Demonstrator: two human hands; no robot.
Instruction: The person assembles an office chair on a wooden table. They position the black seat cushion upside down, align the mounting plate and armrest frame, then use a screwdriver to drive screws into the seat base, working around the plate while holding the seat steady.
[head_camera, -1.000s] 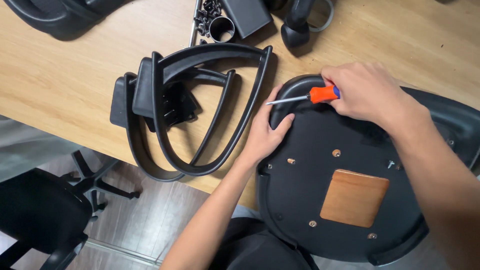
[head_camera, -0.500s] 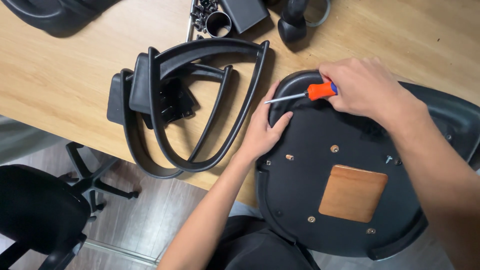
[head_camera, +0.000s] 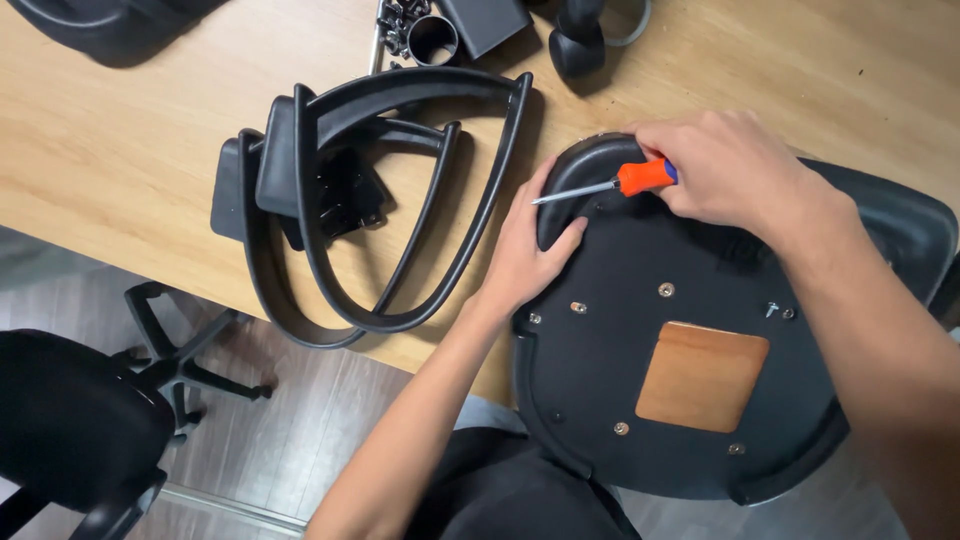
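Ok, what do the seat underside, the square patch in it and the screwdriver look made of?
Seat underside: black plastic by the look, matte with a moulded rim. Square patch: probably bare wood, brown with faint grain. Screwdriver, held in the right hand: shiny metal shaft, with a smooth orange handle, likely plastic.

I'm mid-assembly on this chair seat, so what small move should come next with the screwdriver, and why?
Probably tip the screwdriver upright and seat it in the hole by the left hand. It lies nearly flat in the right hand over the seat underside, engaging nothing.
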